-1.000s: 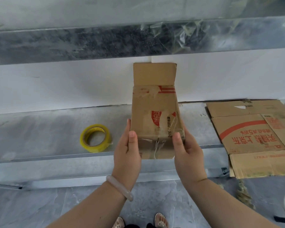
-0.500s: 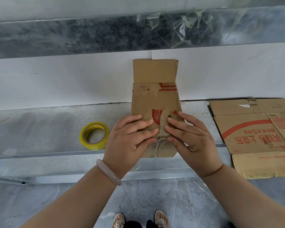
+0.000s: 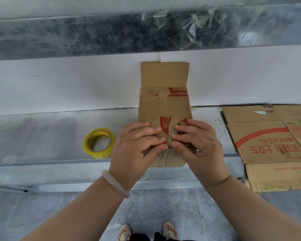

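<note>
A small brown cardboard box with red print and old tape stands on the metal shelf straight ahead. Its far flap stands up against the white wall. My left hand and my right hand lie flat on the box's top, fingertips meeting at the middle seam, pressing the near flaps down. My palms hide the box's near part. A pale bangle sits on my left wrist.
A yellow roll of tape lies on the shelf just left of my left hand. Flattened cardboard boxes with red print cover the shelf at the right and overhang its front edge. Below is a grey tiled floor with my feet.
One second ago my hands held the box by its near sides. They moved onto the top and now press the flaps together; the fingertips have drawn a little closer since half a second ago.
</note>
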Available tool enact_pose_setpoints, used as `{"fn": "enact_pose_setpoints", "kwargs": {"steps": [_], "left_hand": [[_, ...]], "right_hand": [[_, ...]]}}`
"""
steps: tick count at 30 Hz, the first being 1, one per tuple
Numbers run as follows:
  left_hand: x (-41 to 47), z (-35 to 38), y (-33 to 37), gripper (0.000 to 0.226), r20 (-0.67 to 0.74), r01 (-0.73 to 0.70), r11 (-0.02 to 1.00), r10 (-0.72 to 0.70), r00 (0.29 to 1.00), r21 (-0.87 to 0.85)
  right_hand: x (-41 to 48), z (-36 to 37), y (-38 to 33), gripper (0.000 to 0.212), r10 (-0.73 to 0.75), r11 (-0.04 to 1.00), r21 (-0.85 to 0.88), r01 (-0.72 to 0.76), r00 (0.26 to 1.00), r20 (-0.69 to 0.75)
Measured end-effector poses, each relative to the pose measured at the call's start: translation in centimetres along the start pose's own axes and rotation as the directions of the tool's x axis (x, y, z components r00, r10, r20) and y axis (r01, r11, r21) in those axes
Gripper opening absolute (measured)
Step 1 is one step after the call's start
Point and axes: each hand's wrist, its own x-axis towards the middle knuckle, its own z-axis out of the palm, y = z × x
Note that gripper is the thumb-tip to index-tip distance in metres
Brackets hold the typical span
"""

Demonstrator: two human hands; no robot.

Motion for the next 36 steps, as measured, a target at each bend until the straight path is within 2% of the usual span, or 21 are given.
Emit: {"fn": "enact_pose_setpoints", "kwargs": {"steps": [4, 7, 9, 11, 15, 18, 21, 24, 26, 28, 31, 34, 36], "left_hand": [[-0.3, -0.7, -1.1, 0.022, 0.063, -0.182, 0.981, 0.179, 0.982, 0.061], [-0.9, -1.2, -2.2, 0.026, 0.16, -0.34, 0.931, 0.318, 0.934, 0.133], [-1.3, -1.3, -2.6, 0.033, 0.213, -0.392, 0.906, 0.356, 0.91, 0.162], [-1.5, -1.3, -2.8, 0.044, 0.263, -0.385, 0.911, 0.338, 0.904, 0.15], [-1.9, -1.6, -2.6, 0.053, 0.281, -0.211, 0.976, 0.189, 0.941, 0.049], [-2.5, -1.5, -2.4, 0.058, 0.192, -0.002, 0.999, 0.011, 0.981, -0.044], [-3.1, -0.8, -2.4, 0.058, 0.175, 0.117, 0.983, -0.092, 0.98, -0.143], [-3.2, -0.8, -2.6, 0.051, 0.175, 0.147, 0.978, -0.121, 0.977, -0.147], [-3.3, -1.2, -2.3, 0.047, 0.165, 0.188, 0.968, -0.161, 0.973, -0.168], [-3.5, -1.9, -1.4, 0.042, 0.091, 0.237, 0.949, -0.222, 0.971, -0.209], [-4.0, -3.0, 0.6, 0.038, -0.025, 0.318, 0.886, -0.346, 0.938, -0.339], [-4.1, -4.4, 3.0, 0.03, -0.045, 0.437, 0.693, -0.559, 0.828, -0.573], [-4.3, -5.1, 3.9, 0.031, -0.007, 0.488, 0.55, -0.668, 0.744, -0.678]], "right_hand": [[-0.2, -0.4, 0.8, 0.02, -0.113, 0.994, 0.021, 0.112, 0.992, 0.056], [-0.6, -1.0, 1.8, 0.026, -0.24, 0.97, 0.009, 0.241, 0.958, 0.156], [-1.2, -1.4, 2.6, 0.034, -0.298, 0.951, -0.015, 0.31, 0.925, 0.235], [-1.5, -1.6, 3.0, 0.042, -0.292, 0.946, -0.058, 0.32, 0.913, 0.285], [-2.4, -2.2, 2.0, 0.065, -0.156, 0.978, -0.078, 0.194, 0.925, 0.345], [-3.1, -2.8, 0.4, 0.069, 0.137, 0.989, 0.001, -0.148, 0.918, 0.371], [-4.6, -2.0, 1.2, 0.063, 0.355, 0.923, -0.035, -0.382, 0.818, 0.453], [-6.8, -1.4, 1.8, 0.062, 0.456, 0.871, -0.147, -0.468, 0.662, 0.595], [-7.6, -1.7, 1.0, 0.066, 0.483, 0.853, -0.196, -0.484, 0.589, 0.648], [-7.2, -2.2, -0.2, 0.072, 0.483, 0.845, -0.157, -0.512, 0.602, 0.636], [-6.2, -3.7, -1.3, 0.085, 0.472, 0.842, -0.031, -0.538, 0.708, 0.526], [-5.5, -5.6, -2.6, 0.086, 0.564, 0.771, 0.137, -0.622, 0.766, 0.309], [-4.9, -6.2, -3.9, 0.072, 0.621, 0.706, 0.295, -0.644, 0.763, 0.178]]}}
